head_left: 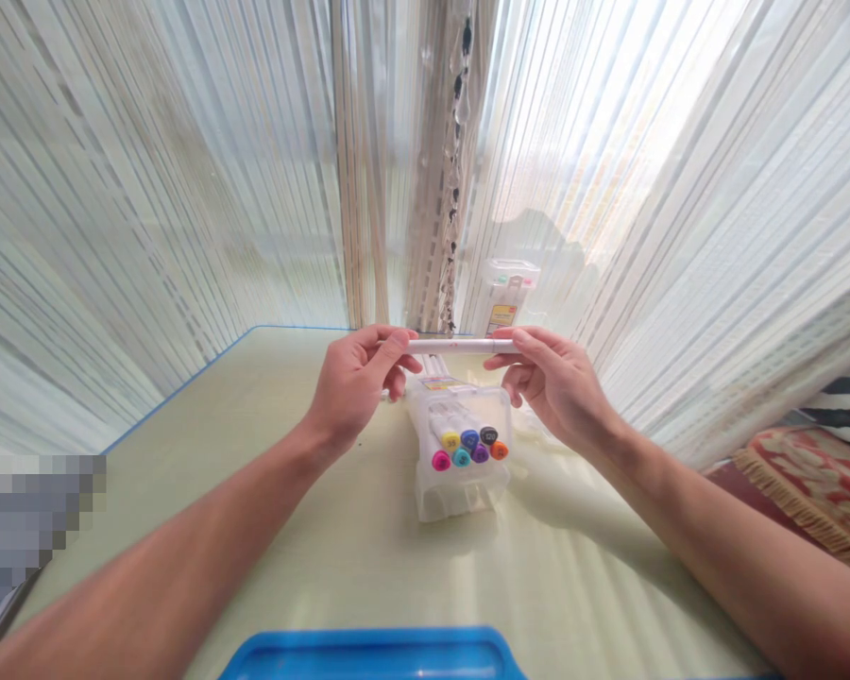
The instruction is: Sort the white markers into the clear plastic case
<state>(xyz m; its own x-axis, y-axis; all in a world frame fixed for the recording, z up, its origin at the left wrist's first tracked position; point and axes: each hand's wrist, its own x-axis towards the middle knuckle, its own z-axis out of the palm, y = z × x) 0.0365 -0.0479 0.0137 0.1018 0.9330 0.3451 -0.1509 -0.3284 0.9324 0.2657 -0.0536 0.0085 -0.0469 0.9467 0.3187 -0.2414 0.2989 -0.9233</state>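
Note:
A white marker (460,347) is held level above the table, one end in each hand. My left hand (365,373) pinches its left end between thumb and fingers, and my right hand (549,373) pinches its right end. The fingers hide both tips of the marker. Below it, a clear plastic marker case (460,505) lies tilted with its open end facing me. Inside the case are several markers (469,439) with round coloured ends: yellow, blue, black, pink, teal, purple and orange.
Behind my right hand stands another clear case (510,293) with a yellow label. A blue handle-like edge (375,652) crosses the near side of the pale green table (312,538). String curtains (269,170) hang beyond the table. Patterned fringed fabric (822,472) is at the right.

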